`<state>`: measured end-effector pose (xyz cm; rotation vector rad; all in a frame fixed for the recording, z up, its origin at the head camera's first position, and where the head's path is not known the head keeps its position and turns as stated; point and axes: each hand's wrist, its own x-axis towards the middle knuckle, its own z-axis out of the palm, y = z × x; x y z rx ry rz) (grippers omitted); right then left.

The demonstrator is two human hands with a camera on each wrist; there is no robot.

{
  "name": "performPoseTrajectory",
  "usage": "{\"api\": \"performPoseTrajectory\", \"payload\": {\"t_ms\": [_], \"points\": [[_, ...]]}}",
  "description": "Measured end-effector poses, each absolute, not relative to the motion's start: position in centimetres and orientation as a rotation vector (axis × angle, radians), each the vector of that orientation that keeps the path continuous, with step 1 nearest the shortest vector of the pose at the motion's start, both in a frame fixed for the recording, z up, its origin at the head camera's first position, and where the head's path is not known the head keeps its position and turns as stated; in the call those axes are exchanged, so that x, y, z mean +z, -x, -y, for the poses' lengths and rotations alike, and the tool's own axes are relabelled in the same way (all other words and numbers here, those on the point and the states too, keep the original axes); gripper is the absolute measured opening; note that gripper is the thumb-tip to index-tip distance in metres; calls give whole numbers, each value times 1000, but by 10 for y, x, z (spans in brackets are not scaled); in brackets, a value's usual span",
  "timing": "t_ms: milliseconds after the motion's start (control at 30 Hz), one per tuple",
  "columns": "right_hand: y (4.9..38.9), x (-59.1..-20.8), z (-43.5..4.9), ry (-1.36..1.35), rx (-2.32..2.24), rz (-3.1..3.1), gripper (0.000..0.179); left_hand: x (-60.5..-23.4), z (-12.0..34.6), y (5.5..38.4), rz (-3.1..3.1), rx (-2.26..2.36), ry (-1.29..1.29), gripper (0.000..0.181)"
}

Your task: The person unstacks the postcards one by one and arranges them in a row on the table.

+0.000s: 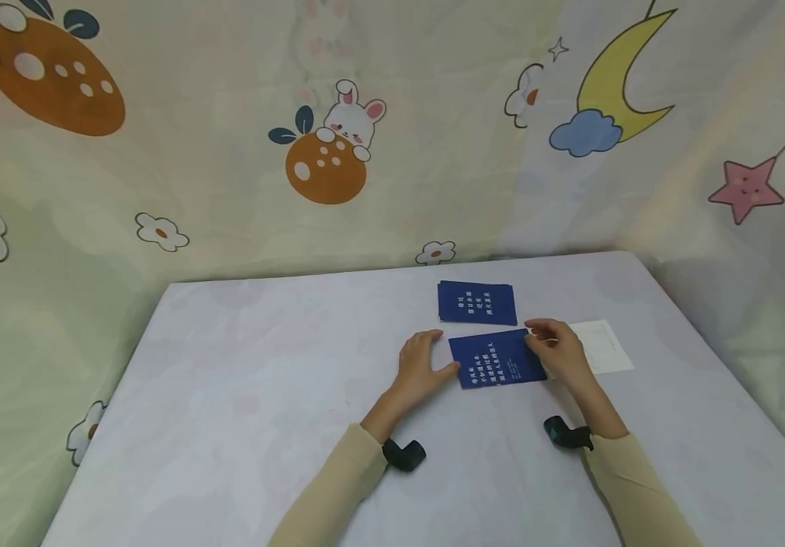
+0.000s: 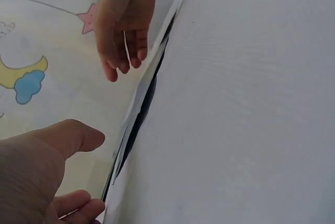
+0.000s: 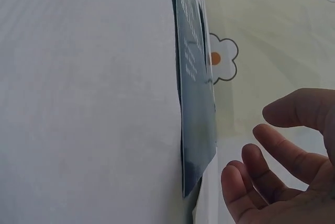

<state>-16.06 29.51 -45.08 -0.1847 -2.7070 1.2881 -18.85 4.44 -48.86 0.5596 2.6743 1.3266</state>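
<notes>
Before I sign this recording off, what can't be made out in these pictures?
- Head view: white rectangular card, left part behind the bare right hand.
- Head view: nearer blue rectangular card, smallest white print too small.
- Left wrist view: bare left hand, cut off by frame edge.

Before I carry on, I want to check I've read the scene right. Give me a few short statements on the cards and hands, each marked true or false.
1. The nearer blue card lies between the left hand and the right hand. True.
2. The left hand rests on the farther blue cards. False: it is at the left end of the nearer blue card.
3. A white card shows to the right of the right hand. True.
4. The writing on the nearer blue card is black. False: it is white.
5. The farther blue cards lie apart from the nearer blue card. True.
</notes>
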Motion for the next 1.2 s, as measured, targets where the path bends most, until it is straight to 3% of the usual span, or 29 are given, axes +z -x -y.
{"api": "performPoseTrajectory", "payload": {"t_ms": [600,1200], "points": [[190,-453,-289,174,1342,2717,38,-487,-53,221,-2693,1457,-404,66],[194,-462,-288,288,1360,2784,48,-500,-56,232,-2775,1314,-524,55]]}}
